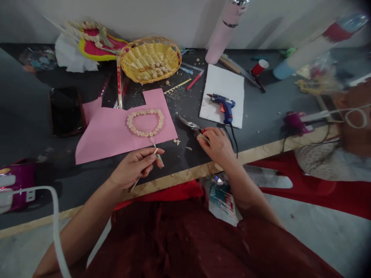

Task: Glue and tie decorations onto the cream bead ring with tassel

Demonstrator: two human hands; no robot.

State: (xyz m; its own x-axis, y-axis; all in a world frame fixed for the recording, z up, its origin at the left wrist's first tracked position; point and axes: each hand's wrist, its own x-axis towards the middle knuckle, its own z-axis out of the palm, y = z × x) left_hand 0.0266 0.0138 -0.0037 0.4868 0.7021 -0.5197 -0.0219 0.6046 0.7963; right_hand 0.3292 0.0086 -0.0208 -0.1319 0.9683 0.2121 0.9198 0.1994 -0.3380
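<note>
left hand (136, 165): you pinch a thin stick (156, 151)
right hand (218, 146): your fingers curl round pliers (190, 124)
grey table (255, 129): beaded ring (145, 133) on pink paper (111, 135), left
wall (162, 19): pale, far side

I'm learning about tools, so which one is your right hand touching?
The silver-tipped pliers, their handle end at the right hand's fingers. The blue glue gun lies apart on the white pad, untouched.

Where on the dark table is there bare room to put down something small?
Bare patches: left of the phone, and between the white pad and the right purple device, apart from specks. Crowded: around the yellow basket, and between the pink sheet and right hand, with pliers and scraps.
</note>
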